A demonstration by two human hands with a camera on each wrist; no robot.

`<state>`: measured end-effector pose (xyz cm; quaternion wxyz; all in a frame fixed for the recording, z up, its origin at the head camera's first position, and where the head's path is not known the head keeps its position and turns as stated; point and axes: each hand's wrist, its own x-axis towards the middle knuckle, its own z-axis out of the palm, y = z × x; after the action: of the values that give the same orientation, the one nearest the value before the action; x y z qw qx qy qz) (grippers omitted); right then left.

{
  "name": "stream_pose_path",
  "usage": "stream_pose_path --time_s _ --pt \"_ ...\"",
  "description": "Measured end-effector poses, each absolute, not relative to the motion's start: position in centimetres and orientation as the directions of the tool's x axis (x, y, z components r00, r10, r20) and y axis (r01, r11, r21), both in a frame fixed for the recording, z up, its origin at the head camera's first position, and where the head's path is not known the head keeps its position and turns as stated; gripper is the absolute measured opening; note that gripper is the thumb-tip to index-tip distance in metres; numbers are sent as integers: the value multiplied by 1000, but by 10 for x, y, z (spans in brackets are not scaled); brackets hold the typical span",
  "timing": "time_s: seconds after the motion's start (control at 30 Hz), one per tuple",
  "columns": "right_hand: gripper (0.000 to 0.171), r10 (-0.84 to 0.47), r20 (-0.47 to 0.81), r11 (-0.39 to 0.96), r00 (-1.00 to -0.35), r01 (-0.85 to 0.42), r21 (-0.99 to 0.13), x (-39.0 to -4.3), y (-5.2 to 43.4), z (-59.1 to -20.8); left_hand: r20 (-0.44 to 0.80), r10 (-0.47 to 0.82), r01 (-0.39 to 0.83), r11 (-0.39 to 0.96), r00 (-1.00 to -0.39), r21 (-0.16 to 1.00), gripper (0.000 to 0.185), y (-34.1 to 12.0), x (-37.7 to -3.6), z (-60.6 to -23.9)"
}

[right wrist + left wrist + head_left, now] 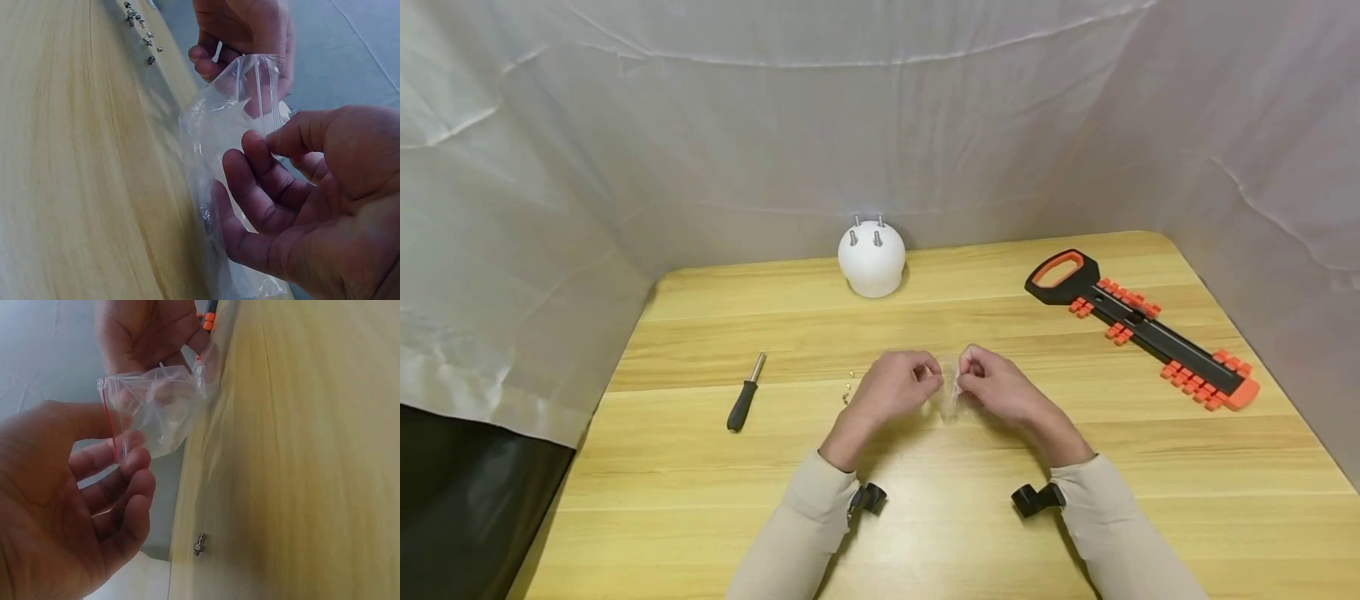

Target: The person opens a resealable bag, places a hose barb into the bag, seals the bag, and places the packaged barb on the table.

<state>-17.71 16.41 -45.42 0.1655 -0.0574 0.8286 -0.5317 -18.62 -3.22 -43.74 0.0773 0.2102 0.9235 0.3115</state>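
A clear zip-lock bag [165, 409] with a red line along its mouth is held up between both hands, above the table. My left hand [895, 383] pinches one side of the bag's mouth between thumb and fingers. Opposite it, my right hand [1000, 385] pinches the other side. In the right wrist view, a small dark glint shows low in the bag [215, 144]; whether it is a thing inside cannot be told. Small metal screws [149, 40] lie loose on the table beside the left hand.
A black-handled screwdriver [746, 396] lies at the left. At the back stands a white rounded object [872, 265] with metal posts on top. A black and orange rack-like tool [1138, 325] lies at the right. Grey cloth [880, 125] hangs behind the wooden table [955, 533].
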Motion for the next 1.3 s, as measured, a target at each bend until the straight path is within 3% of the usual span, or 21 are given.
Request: stream_pose_path --time_s 0.43,0.6,0.87,1.1,1.3 --pt "6 -225 -198 626 -954 14 -780 -177 170 -450 -12 386 315 769 -923 556 7 -32 -185 -439" --pt "6 -209 -117 648 -971 -48 -760 -177 168 -451 9 399 342 774 -917 533 8 -31 -186 -443" --pt "38 -363 74 560 -929 -281 -779 -172 160 -453 38 418 367 746 -908 555 5 -33 -187 -446" --pt "4 -358 79 675 -931 -316 -667 -172 159 -461 -11 408 322 736 -913 596 11 -34 -188 -447" --pt "7 -369 45 675 -929 -300 -674 -173 156 -464 -17 416 319 722 -909 615 11 -33 -188 -447"
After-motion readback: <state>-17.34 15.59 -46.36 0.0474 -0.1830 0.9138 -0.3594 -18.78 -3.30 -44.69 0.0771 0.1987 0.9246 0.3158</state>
